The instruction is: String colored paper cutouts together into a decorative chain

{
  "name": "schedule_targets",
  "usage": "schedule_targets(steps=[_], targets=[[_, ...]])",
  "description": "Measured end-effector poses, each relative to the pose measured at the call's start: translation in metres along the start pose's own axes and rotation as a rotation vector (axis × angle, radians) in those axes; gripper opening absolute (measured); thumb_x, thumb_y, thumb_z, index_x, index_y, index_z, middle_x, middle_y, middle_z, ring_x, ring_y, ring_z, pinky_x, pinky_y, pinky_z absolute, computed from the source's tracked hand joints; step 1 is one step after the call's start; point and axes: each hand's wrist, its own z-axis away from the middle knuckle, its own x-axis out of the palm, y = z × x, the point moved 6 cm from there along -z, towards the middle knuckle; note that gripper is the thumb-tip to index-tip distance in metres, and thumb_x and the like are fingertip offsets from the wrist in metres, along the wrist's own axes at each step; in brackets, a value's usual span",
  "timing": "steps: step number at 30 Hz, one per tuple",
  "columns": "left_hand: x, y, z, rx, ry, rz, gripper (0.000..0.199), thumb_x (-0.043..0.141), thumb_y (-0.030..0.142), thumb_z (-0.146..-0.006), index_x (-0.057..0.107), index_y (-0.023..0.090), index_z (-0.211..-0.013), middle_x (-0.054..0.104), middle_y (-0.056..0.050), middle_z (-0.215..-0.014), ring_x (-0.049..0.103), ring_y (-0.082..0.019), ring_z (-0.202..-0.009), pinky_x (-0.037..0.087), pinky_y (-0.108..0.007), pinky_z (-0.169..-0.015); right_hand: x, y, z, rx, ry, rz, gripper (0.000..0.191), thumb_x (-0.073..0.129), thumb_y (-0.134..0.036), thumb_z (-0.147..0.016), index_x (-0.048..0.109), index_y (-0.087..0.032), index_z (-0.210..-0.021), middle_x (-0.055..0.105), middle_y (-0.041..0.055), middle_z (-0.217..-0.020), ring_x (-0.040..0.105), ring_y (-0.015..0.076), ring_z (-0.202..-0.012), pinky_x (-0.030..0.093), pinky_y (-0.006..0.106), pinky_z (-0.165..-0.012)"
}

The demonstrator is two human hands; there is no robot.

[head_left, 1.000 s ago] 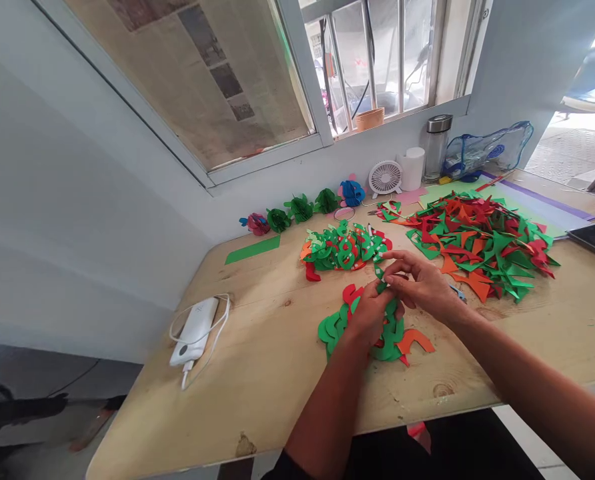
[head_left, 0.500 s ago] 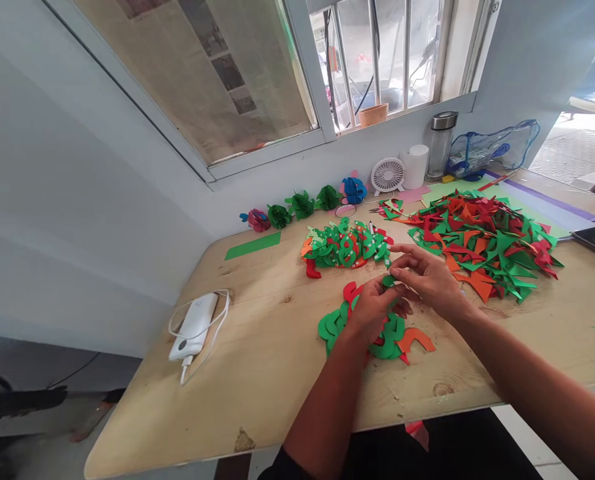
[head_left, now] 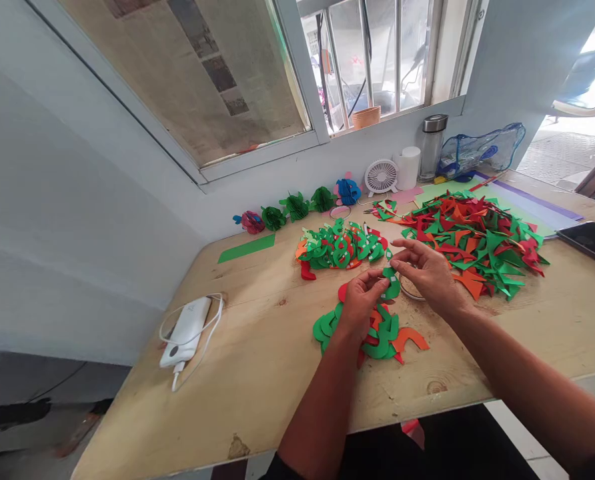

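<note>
Cutout is up over the table, near the loose pile, left hand pinching its side, right hand at its top (can't tell if gripping), probably to steady it and leave that tiny white patch uncovered.

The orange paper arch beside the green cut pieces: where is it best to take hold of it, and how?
Probably pinch the orange paper arch by its right end, coming from the right: it is thin and lies low, and that end reaches free onto the table, whereas its left end meets the green cut pieces.
</note>
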Motion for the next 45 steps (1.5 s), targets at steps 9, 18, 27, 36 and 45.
schedule_targets(steps=[9,18,27,36,45], targets=[[0.002,0.001,0.0,0.05,-0.011,-0.02,0.043,0.075,0.034,-0.06,0.06,0.014,-0.095,0.064,-0.002,-0.065,0.058,-0.012,-0.055,0.048,-0.026,-0.055,-0.001,0.002,0.0,0.025,0.018,-0.032,0.039,0.068,-0.034,-0.069,0.059,-0.019,-0.104,0.063,0.0015,-0.073,0.059,0.0166,-0.07,0.046,0.028,-0.06],[0.006,0.004,0.003,0.267,0.025,-0.137,0.031,0.067,0.032,-0.07,0.061,0.017,-0.096,0.063,-0.003,-0.074,0.058,-0.012,-0.064,0.045,-0.021,-0.057,0.006,0.001,0.004,0.074,-0.004,-0.002,0.038,0.064,-0.034,-0.071,0.057,-0.018,-0.105,0.063,0.0019,-0.074,0.058,0.0155,-0.064,0.046,0.028,-0.056],[-0.001,-0.004,-0.005,0.115,0.035,0.134,0.028,0.064,0.024,-0.066,0.062,0.016,-0.093,0.063,-0.001,-0.068,0.057,-0.01,-0.063,0.043,-0.02,-0.06,0.002,-0.002,0.003,-0.052,0.065,0.222,0.035,0.06,-0.034,-0.074,0.059,-0.017,-0.104,0.066,0.0025,-0.073,0.06,0.017,-0.068,0.045,0.031,-0.065],[0.007,0.012,0.007,0.38,0.054,-0.365,0.038,0.063,0.028,-0.072,0.054,0.019,-0.107,0.062,-0.006,-0.094,0.059,-0.014,-0.077,0.046,-0.026,-0.069,-0.001,-0.002,0.002,-0.011,0.092,0.21,0.033,0.059,-0.031,-0.073,0.059,-0.017,-0.103,0.066,0.0029,-0.073,0.061,0.0179,-0.069,0.046,0.031,-0.065],[0.017,0.01,0.014,0.588,0.136,-0.889,0.054,0.059,0.015,-0.072,0.042,0.024,-0.123,0.055,-0.008,-0.115,0.055,-0.019,-0.096,0.046,-0.032,-0.079,-0.002,-0.006,0.004,-0.001,0.144,0.216,0.032,0.059,-0.03,-0.072,0.059,-0.017,-0.101,0.066,0.0026,-0.072,0.06,0.0177,-0.069,0.047,0.031,-0.065]])
